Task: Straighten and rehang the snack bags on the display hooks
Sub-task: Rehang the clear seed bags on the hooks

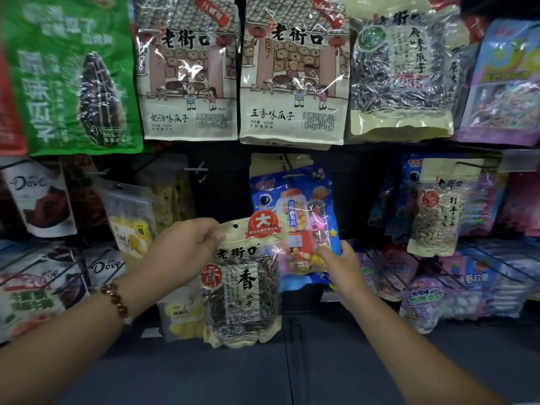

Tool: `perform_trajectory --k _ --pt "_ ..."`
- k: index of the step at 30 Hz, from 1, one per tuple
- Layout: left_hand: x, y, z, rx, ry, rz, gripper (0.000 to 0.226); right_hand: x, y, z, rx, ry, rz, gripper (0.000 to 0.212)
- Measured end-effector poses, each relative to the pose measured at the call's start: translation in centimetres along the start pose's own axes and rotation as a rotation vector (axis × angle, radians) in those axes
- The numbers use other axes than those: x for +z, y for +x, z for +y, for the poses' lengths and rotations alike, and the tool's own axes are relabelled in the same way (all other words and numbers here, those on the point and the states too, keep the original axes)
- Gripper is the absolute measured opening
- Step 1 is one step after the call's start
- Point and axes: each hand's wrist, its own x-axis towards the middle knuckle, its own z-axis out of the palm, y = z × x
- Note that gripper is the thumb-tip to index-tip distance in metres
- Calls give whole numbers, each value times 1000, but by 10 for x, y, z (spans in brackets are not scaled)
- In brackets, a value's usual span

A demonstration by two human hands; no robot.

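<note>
Left hand (187, 244) fingers pinch seed bag (242, 285) — right hand (340, 260) fingers grip blue candy bag (295, 211)

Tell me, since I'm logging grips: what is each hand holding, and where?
Left hand pinches the seed bag at its top-left corner; right hand grips the blue candy bag at its lower right edge.

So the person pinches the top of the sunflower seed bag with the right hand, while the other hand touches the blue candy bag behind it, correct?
Not quite. The head view shows the left hand, the one with the bead bracelet, pinching the top of the sunflower seed bag. The right hand is the one touching the blue candy bag behind it.
</note>
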Motion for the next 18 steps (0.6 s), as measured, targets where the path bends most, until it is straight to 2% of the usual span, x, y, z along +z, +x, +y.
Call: perform_trajectory --k 3,7,10,14,18 --pt "-4 2 1 12 -72 -11 24 -15 -25 -2 4 -32 -18 16" --pt "-2 7 8 13 -134 -9 22 -37 -56 -5 -24 -131 29 29" --pt "3 11 16 20 -150 -3 22 -52 -76 -20 -59 -172 88 26" --pt "6 18 28 17 -199 -16 23 -80 -94 -24 -23 -145 166 7" --pt "7 36 40 22 -213 -9 25 -111 -112 -25 45 -85 226 11"
